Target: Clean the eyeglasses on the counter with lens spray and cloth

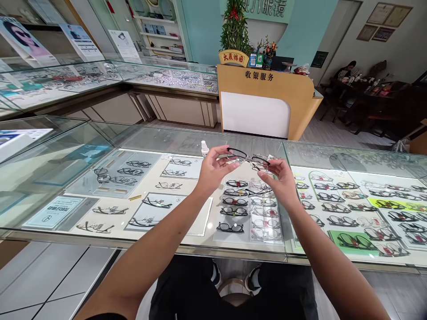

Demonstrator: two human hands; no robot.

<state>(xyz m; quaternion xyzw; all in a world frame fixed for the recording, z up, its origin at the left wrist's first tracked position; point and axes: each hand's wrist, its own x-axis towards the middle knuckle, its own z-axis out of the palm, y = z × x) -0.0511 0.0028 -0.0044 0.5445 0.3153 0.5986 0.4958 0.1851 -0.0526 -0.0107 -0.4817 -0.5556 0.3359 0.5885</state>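
Note:
I hold a pair of black-rimmed glasses point(248, 157) in a clear plastic wrapper above the glass counter point(187, 138). My left hand point(213, 169) pinches the left end of the frame. My right hand point(279, 174) grips the right end and the crinkled wrapper. Both hands are raised a little over the counter top. A small white spray bottle point(204, 148) stands on the glass just behind my left hand.
Under the glass lie trays with several rows of spectacle frames point(235, 209). More display cases point(60, 82) line the left side. A yellow cashier desk point(267, 100) with a plant point(235, 31) stands behind. A person point(347, 71) sits at a dark table far right.

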